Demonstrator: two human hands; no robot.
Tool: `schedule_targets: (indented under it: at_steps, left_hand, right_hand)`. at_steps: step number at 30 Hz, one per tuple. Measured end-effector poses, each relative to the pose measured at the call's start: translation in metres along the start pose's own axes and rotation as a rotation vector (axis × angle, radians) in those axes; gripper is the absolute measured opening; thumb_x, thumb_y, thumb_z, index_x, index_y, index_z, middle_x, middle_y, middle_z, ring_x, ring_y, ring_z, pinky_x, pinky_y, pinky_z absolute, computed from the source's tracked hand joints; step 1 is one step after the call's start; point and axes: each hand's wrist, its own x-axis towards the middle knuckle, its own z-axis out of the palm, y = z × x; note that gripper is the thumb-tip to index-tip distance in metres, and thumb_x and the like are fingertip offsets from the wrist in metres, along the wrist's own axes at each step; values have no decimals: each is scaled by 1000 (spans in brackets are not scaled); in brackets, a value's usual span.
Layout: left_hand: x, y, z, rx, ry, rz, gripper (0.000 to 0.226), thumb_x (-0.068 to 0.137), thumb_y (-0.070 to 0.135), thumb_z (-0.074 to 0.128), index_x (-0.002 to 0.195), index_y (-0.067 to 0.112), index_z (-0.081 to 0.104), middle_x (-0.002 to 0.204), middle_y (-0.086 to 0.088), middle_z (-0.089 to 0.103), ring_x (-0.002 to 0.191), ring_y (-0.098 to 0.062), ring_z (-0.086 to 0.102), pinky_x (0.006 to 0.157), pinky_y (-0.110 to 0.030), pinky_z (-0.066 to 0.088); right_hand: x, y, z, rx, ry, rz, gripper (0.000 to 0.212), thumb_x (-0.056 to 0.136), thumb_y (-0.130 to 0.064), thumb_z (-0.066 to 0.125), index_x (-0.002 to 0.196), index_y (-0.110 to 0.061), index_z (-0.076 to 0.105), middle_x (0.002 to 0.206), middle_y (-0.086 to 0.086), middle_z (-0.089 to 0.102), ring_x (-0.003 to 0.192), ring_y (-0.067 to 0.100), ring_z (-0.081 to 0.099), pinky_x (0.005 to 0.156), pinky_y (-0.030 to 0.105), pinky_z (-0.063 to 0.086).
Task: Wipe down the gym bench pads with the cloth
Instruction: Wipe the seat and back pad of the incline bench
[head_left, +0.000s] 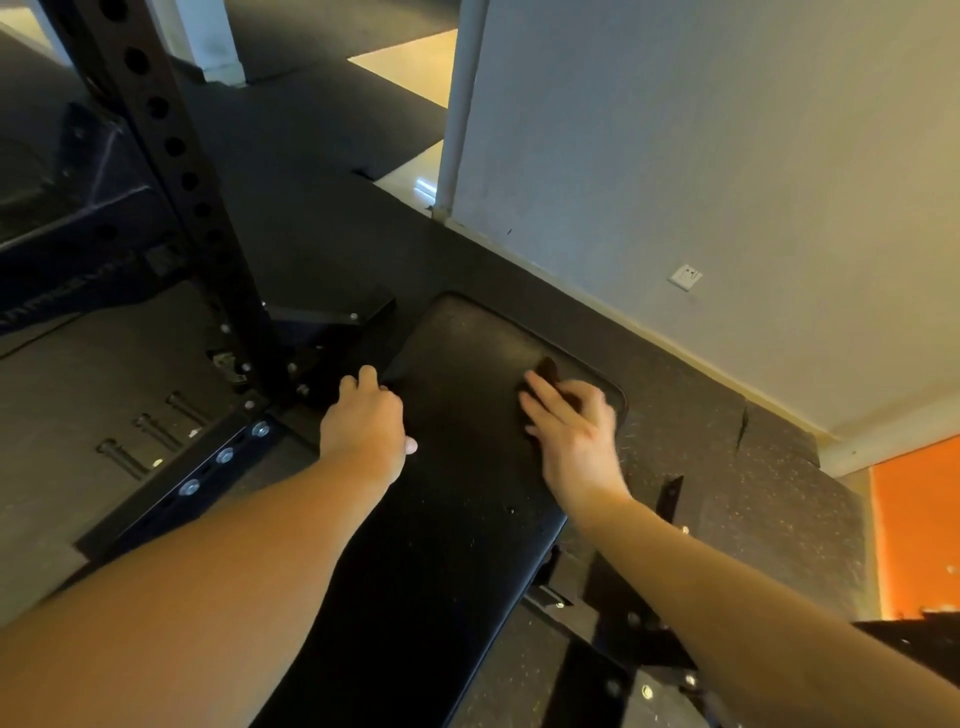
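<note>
Head view: your right hand (571, 421) presses with nearly straight fingers on the dark cloth (548, 370) near the far right corner of the bench pad (457, 493). Your left hand (366, 421) curls over its left edge. Since nothing pinches the cloth, it may slide off that corner.

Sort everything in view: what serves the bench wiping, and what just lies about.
For the job: black padded bench pad; dark cloth pressed on it by the right hand; left hand gripping the pad's left edge.
Lying about: black perforated steel rack upright; three dark metal pins on the floor; white wall socket.
</note>
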Motion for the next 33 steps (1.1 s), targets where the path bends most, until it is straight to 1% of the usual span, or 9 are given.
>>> schedule_targets:
  at_steps: [3,5,7,10,14,19,25,30,33]
  left_hand:
    - [-1,1,0,10,-9,1,55,90,46,72,129,11,58,143,-8,35,128,-26,41,85,-33,50]
    - [-1,3,-2,26,-6,8,54,90,45,72,130,10,58,145,-9,33,129,-27,40,90,-34,51]
    - [-2,6,-4,46,-17,10,55,91,44,71,131,9,58,148,-10,32,131,-27,39,94,-35,51]
    - [0,7,-8,74,-42,5,55,93,45,69,132,9,57,149,-10,30,132,-28,38,95,-34,51]
    - [4,8,-10,96,-75,-21,54,92,44,70,131,8,57,150,-10,29,134,-29,36,91,-34,50]
    - [8,12,-9,96,-79,-28,50,91,43,71,127,10,60,152,-10,28,135,-29,36,88,-34,50]
    - [7,9,-11,99,-82,-8,49,91,44,72,128,15,60,152,-10,29,135,-29,37,87,-32,50]
    - [5,8,-8,87,-70,9,53,91,45,71,130,12,59,152,-11,27,134,-30,37,87,-33,52]
    - [6,6,-9,87,-67,12,54,90,45,72,131,12,59,153,-11,27,135,-31,36,88,-34,54]
  right_hand:
    - [-35,19,-18,-11,27,3,45,86,-4,73,130,-11,70,147,6,57,127,34,48,106,51,43]
    - [-24,12,-16,18,41,27,47,78,4,82,122,-6,74,139,9,63,125,28,45,118,33,27]
    - [3,-1,-15,102,38,81,46,75,11,82,119,1,73,137,10,63,129,14,43,119,15,16]
    - [62,-24,-7,106,44,174,50,90,8,68,137,4,54,147,-4,42,137,-15,30,108,0,21]
    - [139,-71,19,79,-75,125,42,99,-13,63,141,-15,58,158,3,43,145,30,34,116,33,28]
    - [148,-65,9,-1,-192,86,50,103,-21,58,152,-23,48,163,-1,36,142,31,27,113,44,29]
    - [44,10,-25,36,46,255,37,96,-15,63,133,-13,68,146,4,59,134,34,44,106,58,37]
    - [11,4,-32,108,125,368,36,93,2,69,128,-6,70,146,12,56,138,39,45,115,59,35]
    - [41,-10,-22,122,86,349,38,95,-1,66,133,-7,66,150,9,54,147,31,39,122,37,20]
